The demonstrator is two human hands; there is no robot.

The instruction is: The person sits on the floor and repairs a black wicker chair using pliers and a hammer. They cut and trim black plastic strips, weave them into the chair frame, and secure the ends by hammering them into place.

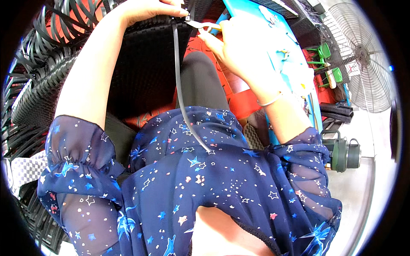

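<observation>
A black woven piece, made of flat strips, stands in front of me at upper left centre. My left hand lies along its top edge, fingers closed at the corner and partly cut off by the frame. From that corner a long grey strip hangs down over my lap. My right hand grips a small metal hand tool with yellow on its handle, like pliers or snips. Its tip points at the corner beside my left fingertips; whether it touches the strip cannot be made out.
Loose black strips curl at the left beside more black weaving. A blue tabletop with small tools and scraps lies at right. Beyond it are a large fan, green plastic items and a dark green flask.
</observation>
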